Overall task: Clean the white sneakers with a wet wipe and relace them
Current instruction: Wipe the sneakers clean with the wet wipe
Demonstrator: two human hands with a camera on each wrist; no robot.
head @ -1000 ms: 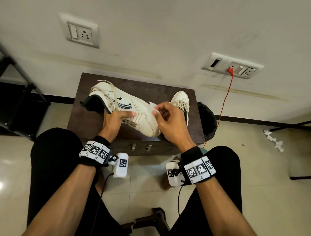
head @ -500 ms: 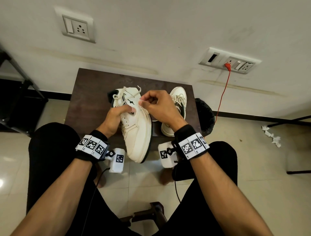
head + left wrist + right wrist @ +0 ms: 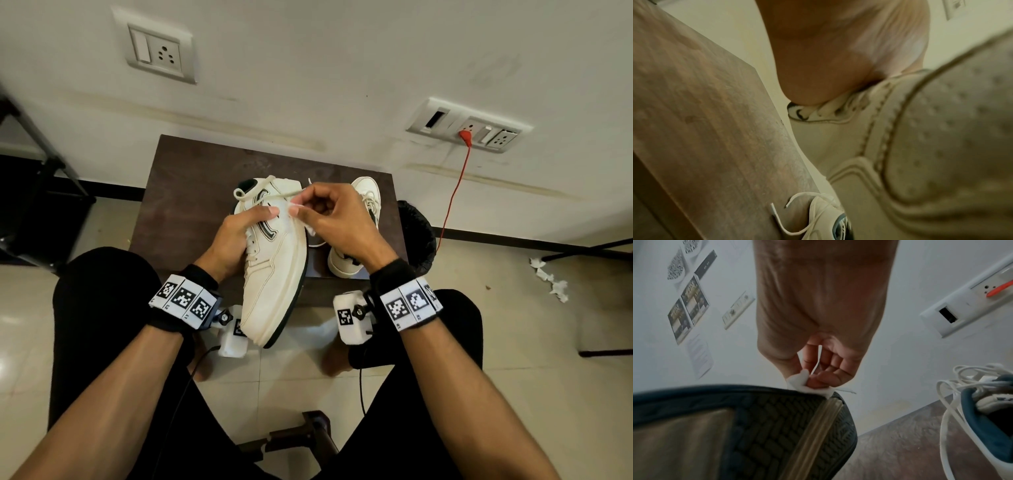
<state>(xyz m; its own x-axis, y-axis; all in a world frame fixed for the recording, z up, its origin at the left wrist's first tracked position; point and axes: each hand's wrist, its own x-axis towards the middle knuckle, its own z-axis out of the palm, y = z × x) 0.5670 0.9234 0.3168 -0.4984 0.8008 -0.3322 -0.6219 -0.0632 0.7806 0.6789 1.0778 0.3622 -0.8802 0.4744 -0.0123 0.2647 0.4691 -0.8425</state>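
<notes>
A white sneaker [image 3: 274, 270] with a dark sole is held tilted on its side, toe toward me, over the front edge of the small brown table [image 3: 178, 195]. My left hand [image 3: 236, 236] grips it round the laced upper [image 3: 920, 146], thumb on the side panel. My right hand [image 3: 329, 216] pinches a white wet wipe [image 3: 297, 207] against the sneaker near the heel; the wipe [image 3: 803, 382] sits at the edge of the treaded sole [image 3: 777, 426]. The second sneaker [image 3: 359, 236] stands on the table at the right, laces loose [image 3: 953, 386].
A black bin [image 3: 416, 236] stands right of the table. A red cable [image 3: 452, 198] hangs from the wall socket [image 3: 469, 128]. Crumpled white wipes [image 3: 549, 279] lie on the tiled floor at the right. Dark frames stand at the far left and far right.
The sneaker has been turned from lying across the table to pointing toe toward me. My right hand with the wipe has moved from its toe end to the heel side.
</notes>
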